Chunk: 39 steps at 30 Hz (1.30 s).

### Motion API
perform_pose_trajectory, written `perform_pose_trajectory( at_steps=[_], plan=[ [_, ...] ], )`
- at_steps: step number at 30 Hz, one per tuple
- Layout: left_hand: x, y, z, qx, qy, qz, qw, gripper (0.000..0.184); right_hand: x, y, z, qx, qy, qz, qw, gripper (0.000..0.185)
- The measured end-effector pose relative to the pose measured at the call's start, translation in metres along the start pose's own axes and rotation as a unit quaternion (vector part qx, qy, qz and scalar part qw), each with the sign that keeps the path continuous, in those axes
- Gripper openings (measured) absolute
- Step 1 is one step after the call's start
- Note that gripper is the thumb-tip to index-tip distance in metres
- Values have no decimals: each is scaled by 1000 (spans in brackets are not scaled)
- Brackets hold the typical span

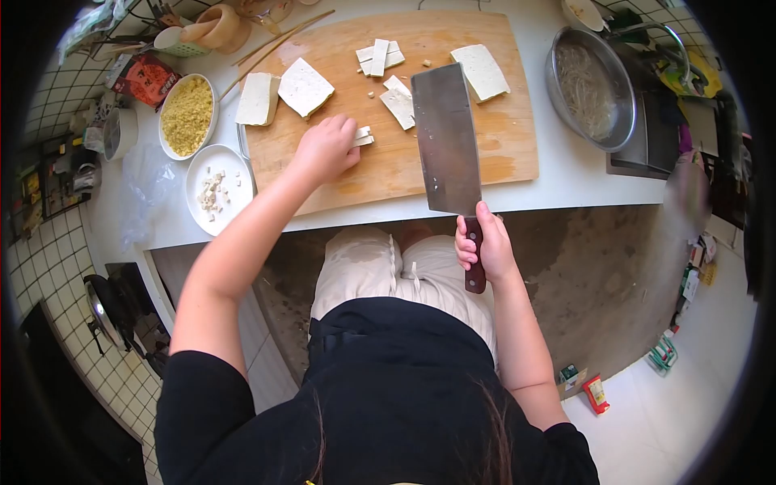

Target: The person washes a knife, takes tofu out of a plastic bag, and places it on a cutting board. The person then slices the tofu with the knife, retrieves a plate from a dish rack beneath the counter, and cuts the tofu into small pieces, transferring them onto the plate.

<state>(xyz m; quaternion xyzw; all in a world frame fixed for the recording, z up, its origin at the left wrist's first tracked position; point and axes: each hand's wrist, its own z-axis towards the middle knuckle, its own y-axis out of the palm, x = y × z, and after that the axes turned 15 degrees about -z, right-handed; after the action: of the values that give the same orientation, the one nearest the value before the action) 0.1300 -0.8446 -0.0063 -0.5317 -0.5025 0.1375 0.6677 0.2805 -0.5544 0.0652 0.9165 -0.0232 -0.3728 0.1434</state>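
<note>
My right hand [490, 244] is closed round the dark wooden handle of a cleaver [447, 133]. Its broad blade points away from me, over the front edge of the wooden cutting board [388, 182]. On the board, my left hand [327, 151] has its fingers curled against white tofu strips [364, 137], whose ends stick out to the right. Two thick tofu slabs [305, 87] lie behind that hand. Farther back are stacked tofu pieces [380, 57], with more cut tofu [398, 103] beside the blade. Another tofu slab [480, 73] rests at the back right.
A white plate [196, 190] with small tofu cubes stands left of the board, near a bowl [188, 150] of yellow crumbly food. Chopsticks [279, 40] lie at the board's back left. On the right, a metal basin [622, 129] holds noodle-like strands in water.
</note>
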Motion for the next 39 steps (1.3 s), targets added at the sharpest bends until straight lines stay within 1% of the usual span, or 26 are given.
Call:
perform_pose_trajectory(
  at_steps=[2, 5, 8, 11, 12, 14, 20, 23, 24, 27, 30, 33, 36, 39],
  plan=[
    [10, 4, -11, 27, -101, -14, 994, 29, -2, 8, 2, 9, 6, -29, 1000, 50],
    [8, 22, -25, 77, -120, -39, 989, 33, -5, 24, 10, 19, 8, -84, 996, 44],
    [15, 23, -34, 150, -116, -43, 981, 43, -5, 41, 25, 44, 6, -173, 984, 40],
    [19, 25, -52, 222, -159, -45, 961, 53, 1, 53, 42, 88, -34, -280, 955, 43],
    [18, 30, -58, 221, -187, -70, 955, 54, 4, 54, 48, 108, -47, -330, 937, 44],
    [14, 42, -69, 216, -242, -121, 938, 56, 7, 56, 56, 116, -47, -354, 927, 44],
    [17, 45, -66, 227, -240, -241, 913, 49, 14, 67, 64, 113, -38, -388, 914, 44],
    [18, 51, -60, 237, -200, -218, 925, 44, 17, 70, 63, 116, -64, -394, 909, 44],
    [19, 51, -58, 244, -199, -195, 929, 41, 17, 70, 61, 121, -76, -395, 908, 44],
    [24, 48, -53, 255, -199, -155, 934, 39, 11, 68, 50, 116, -80, -396, 907, 44],
    [35, 39, -49, 231, -262, -139, 927, 36, 8, 66, 45, 92, -77, -406, 906, 44],
    [31, 42, -46, 266, -208, -81, 938, 32, 12, 69, 46, 86, -72, -405, 908, 45],
    [29, 46, -42, 285, -191, -119, 932, 28, 12, 74, 46, 100, -78, -421, 898, 47],
    [28, 50, -40, 291, -175, -133, 931, 29, 15, 75, 51, 99, -74, -433, 893, 49]
  ],
)
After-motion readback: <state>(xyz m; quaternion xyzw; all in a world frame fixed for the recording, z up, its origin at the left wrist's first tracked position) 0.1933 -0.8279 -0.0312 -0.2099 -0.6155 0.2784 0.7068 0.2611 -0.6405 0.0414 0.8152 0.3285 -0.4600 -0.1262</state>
